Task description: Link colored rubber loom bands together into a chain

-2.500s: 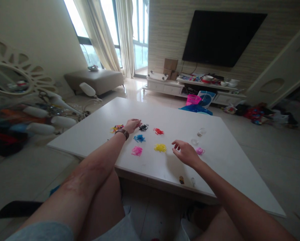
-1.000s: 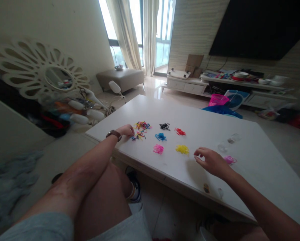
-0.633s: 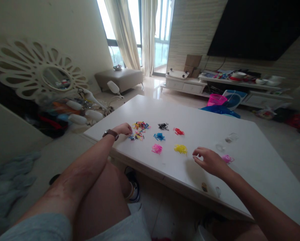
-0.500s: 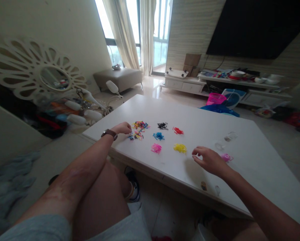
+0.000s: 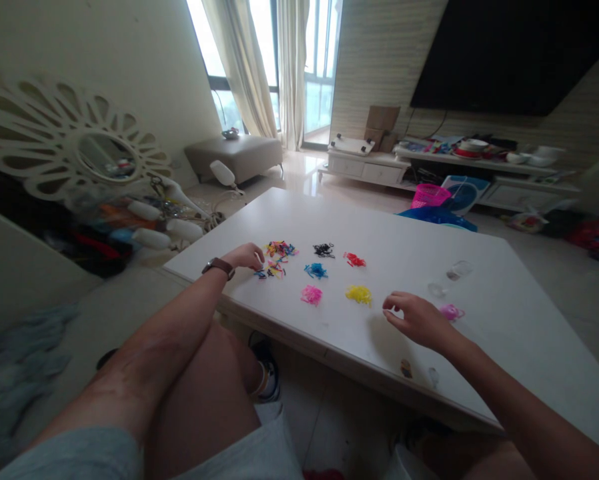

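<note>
My left hand (image 5: pixel 247 256), with a watch (image 5: pixel 218 268) on the wrist, rests at the left edge of a mixed pile of small coloured bands (image 5: pixel 281 250). Its fingers are bent together; whatever they hold is too small to make out. My right hand (image 5: pixel 413 316) hovers over the table beside the yellow pile (image 5: pixel 359 295), thumb and bent fingers apart, nothing visible between them. Single-colour piles lie between the hands: black (image 5: pixel 324 250), blue (image 5: pixel 316 270), red (image 5: pixel 354 259) and pink (image 5: pixel 311 295). A pinkish-purple pile (image 5: pixel 450 313) is partly behind my right hand.
The white table (image 5: pixel 329 213) carries clear containers (image 5: pixel 458 269) and a clear round piece (image 5: pixel 437 290) on the right. Near its front edge lie a small brown item (image 5: pixel 406 368) and a clear one (image 5: pixel 433 378). A pink basket (image 5: pixel 430 196) stands beyond the far side.
The fingers of my left hand have shifted slightly beside the mixed pile. My right hand stays almost in place. The view has moved very slightly.
</note>
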`<state>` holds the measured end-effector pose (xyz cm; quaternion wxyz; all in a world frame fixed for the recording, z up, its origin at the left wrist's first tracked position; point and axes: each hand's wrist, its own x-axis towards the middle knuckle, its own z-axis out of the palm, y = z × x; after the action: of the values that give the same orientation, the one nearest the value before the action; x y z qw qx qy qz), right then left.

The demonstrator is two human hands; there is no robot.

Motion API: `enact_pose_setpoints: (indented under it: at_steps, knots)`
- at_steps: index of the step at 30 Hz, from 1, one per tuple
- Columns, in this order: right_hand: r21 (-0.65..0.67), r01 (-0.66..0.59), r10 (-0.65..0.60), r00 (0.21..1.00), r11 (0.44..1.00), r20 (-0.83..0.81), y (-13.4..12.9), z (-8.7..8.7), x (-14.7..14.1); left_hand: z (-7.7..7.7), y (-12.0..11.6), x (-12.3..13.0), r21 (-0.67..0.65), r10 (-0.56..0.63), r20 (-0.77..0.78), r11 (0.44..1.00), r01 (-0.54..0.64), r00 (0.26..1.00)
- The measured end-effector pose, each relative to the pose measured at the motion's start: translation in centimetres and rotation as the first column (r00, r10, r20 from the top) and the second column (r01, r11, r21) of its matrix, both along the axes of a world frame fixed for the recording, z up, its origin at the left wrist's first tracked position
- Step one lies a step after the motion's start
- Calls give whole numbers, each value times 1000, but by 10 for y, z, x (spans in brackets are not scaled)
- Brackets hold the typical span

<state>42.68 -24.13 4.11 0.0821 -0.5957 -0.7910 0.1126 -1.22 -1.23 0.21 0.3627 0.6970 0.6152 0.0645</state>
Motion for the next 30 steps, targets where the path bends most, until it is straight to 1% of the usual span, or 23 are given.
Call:
enact_pose_setpoints:
  at_steps: [7,11,13,14,16,17,18,19,20,21,23,25,28,30]
  knots:
    - [-11,-6,6,1000,1000,-6,0,1,-2,-4,-2,9,22,-92,-140,995,96,986]
    - [-1,-5,5,1000,1000,-1,-1,1,-2,-1,-2,14,25,-92,-196,995,99,976]
    - [3,-7,7,1000,1000,-2,-1,1,-2,3,-1,16,39,-79,-175,995,87,981]
    - [4,-7,7,1000,1000,-3,-1,1,-2,6,-1,18,47,-71,-124,996,77,990]
    - [4,-8,8,1000,1000,-4,-1,1,-3,13,-6,24,47,-72,75,997,68,995]
    - [7,-8,8,1000,1000,-9,-1,1,-4,17,-10,30,36,-82,207,996,77,975]
    - [14,-6,6,1000,1000,-21,-1,1,-5,21,-16,38,20,-98,335,995,97,937]
    - [22,-4,5,999,1000,-41,-1,2,-7,26,-22,48,-2,-118,437,991,133,892]
    - [32,-5,7,998,999,-70,-1,2,-9,30,-30,59,-24,-139,506,984,175,851]
    - [43,-6,10,994,999,-107,-1,3,-11,34,-38,72,-51,-149,550,976,211,822]
    - [62,-22,34,979,998,-199,0,6,-18,40,-54,99,-89,-173,587,957,276,791]
    - [99,-37,64,956,994,-285,1,8,-25,43,-68,126,-121,-203,634,927,355,746]
    - [171,-59,120,921,984,-371,2,10,-35,40,-88,159,-153,-268,704,847,509,658]
    - [210,-62,146,900,976,-410,3,8,-40,34,-100,174,-172,-280,743,798,577,608]
